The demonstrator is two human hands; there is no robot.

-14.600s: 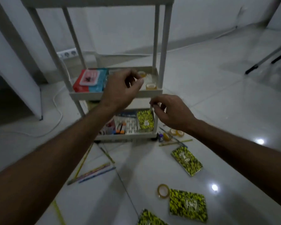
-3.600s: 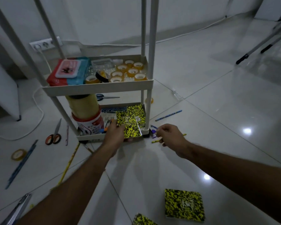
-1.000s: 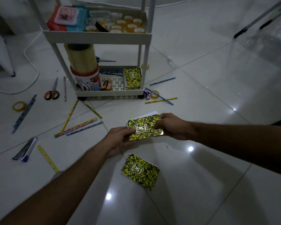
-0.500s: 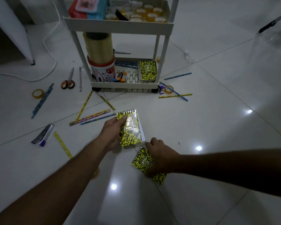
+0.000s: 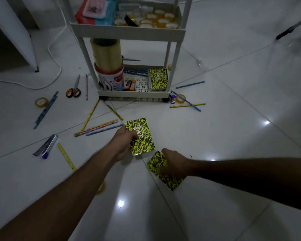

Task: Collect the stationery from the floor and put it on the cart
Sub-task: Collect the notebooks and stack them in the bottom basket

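My left hand (image 5: pixel 122 141) holds a yellow-and-black spiral notebook (image 5: pixel 141 138) just above the white tiled floor. To its right, my right hand (image 5: pixel 174 164) grips a second matching notebook (image 5: pixel 170 180), tilted with its near end close to the floor. The white cart (image 5: pixel 129 32) stands ahead. Its bottom shelf (image 5: pixel 132 93) carries a stack of the same notebooks (image 5: pixel 158 78), a big tape roll (image 5: pixel 106 53) on a tub, and small markers. Its middle shelf holds several tape rolls (image 5: pixel 161 19).
Pencils (image 5: pixel 97 127) lie scattered on the floor left of my hands and right of the cart (image 5: pixel 188 105). Scissors (image 5: pixel 74 90), a tape roll (image 5: pixel 41 102), a ruler (image 5: pixel 66 156) and a cutter (image 5: pixel 45 145) lie at left. A white cable (image 5: pixel 56 66) curves behind.
My right hand has closed on the second notebook and tipped it off the floor. My left hand keeps the first notebook, shifted slightly. The view has moved a little closer to the cart.
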